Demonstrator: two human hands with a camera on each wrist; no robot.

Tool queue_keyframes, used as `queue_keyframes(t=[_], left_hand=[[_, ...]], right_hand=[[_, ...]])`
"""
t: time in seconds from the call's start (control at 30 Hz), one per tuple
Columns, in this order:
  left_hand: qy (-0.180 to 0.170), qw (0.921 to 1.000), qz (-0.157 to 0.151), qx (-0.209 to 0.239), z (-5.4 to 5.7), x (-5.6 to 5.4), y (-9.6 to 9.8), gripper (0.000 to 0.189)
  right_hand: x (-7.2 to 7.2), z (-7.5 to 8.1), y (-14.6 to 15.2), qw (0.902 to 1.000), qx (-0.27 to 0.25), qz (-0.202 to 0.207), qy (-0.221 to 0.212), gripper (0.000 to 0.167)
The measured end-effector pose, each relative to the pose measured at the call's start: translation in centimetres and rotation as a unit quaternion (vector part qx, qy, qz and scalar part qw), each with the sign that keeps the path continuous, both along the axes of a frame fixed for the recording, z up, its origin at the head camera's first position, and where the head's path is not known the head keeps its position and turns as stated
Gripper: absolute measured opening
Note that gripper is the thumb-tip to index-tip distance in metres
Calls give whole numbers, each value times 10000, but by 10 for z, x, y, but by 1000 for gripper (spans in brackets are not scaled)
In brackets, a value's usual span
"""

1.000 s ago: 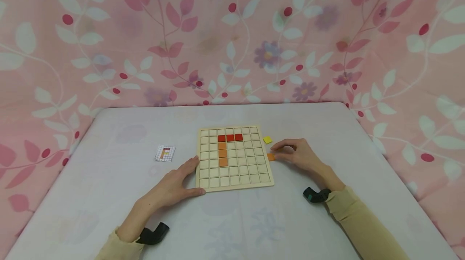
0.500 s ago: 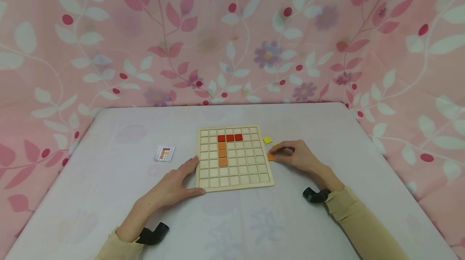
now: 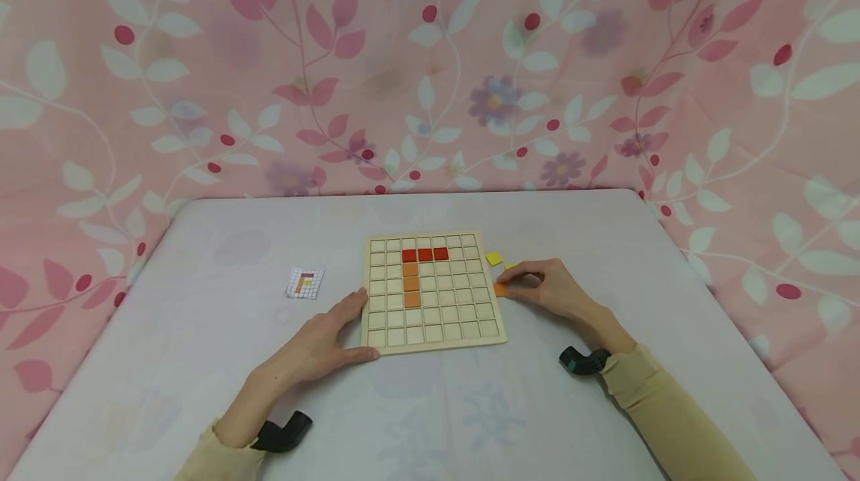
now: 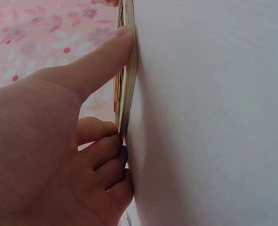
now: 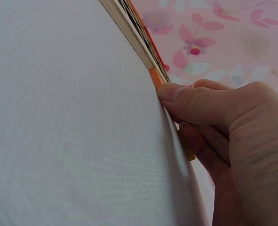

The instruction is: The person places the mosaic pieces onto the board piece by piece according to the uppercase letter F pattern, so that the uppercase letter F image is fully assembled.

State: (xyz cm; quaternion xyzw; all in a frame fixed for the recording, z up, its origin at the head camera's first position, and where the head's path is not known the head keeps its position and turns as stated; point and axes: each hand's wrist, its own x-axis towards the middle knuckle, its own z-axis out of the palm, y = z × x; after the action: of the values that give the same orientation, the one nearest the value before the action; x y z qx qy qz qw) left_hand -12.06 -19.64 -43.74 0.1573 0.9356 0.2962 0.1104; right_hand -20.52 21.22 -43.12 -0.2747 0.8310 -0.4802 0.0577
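A pale wooden grid board (image 3: 443, 334) lies flat on the table. Three red tiles (image 3: 425, 254) form a row on it, and orange tiles (image 3: 411, 284) run down in a column from the leftmost red one. My left hand (image 3: 312, 343) rests against the board's near left corner, fingertips at the left side and thumb at the front edge. To the right of the board, the thumb and index finger of my right hand (image 3: 558, 290) pinch a loose orange tile (image 5: 154, 78), right at the board's edge. A yellow tile (image 5: 188, 149) shows under the other fingers.
Another yellow tile (image 3: 494, 258) lies off the board's upper right side. Left of the board is a small printed card (image 3: 305, 283) with a coloured pattern on a grid. The table (image 3: 430, 421) has a whitish cloth, and a pink floral curtain (image 3: 430, 92) hangs behind it.
My right hand has shifted slightly and its index finger has come down to the orange tile, while a second yellow tile has come into sight above the fingers. The left hand stays put.
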Motion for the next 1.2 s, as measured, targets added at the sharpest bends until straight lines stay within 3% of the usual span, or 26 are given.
queue_keyframes(t=[0.4,0.67,0.97,1.2], left_hand=[[-69,10000,40,14,2,1,0,103],[-129,9999,60,34,0,0,1,104],[-109,9999,12,27,1,-1,1,104],[-93,9999,47,-8,0,-1,0,103]], right_hand=[[-3,-4,0,10000,-70,-31,25,25],[-19,-32,10,9995,-115,-210,196,24],[-16,-25,8,9973,124,-702,189,21],[-14,-17,-10,9975,138,-595,343,23]])
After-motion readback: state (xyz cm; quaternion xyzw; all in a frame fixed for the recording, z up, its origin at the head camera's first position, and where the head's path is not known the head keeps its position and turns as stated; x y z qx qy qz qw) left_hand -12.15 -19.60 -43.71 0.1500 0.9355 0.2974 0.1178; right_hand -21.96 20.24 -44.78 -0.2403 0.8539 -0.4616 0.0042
